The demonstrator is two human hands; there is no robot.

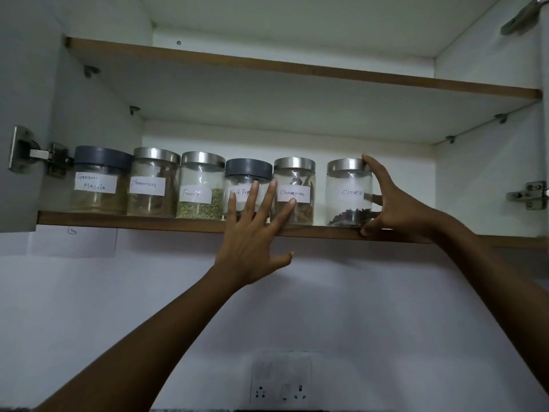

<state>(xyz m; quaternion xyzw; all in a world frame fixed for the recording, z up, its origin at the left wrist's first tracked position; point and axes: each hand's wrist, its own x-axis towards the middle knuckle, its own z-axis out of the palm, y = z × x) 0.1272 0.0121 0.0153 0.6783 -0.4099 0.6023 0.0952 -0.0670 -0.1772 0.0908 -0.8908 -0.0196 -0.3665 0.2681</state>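
Several labelled glass spice jars stand in a row on the lower cabinet shelf [148, 223]. At the right end is the "Cloves" jar [349, 193] with a steel lid. My right hand [398, 209] grips it from the right, with the index finger on the lid, the thumb at the base and the other fingers behind the glass. My left hand [252, 242] is raised with straight, spread fingers in front of the grey-lidded "Black Pepper" jar [248, 173] and a "Cinnamon" jar [294, 176]. I cannot tell whether its fingertips touch them.
Further left stand the "Fennel" jar [202, 185], another "Cinnamon" jar [154, 182] and the "Garam Masala" jar [99, 179]. The upper shelf [267, 65] looks bare. Door hinges sit at the left [35, 154] and right [528, 194]. A wall socket [280, 379] is below.
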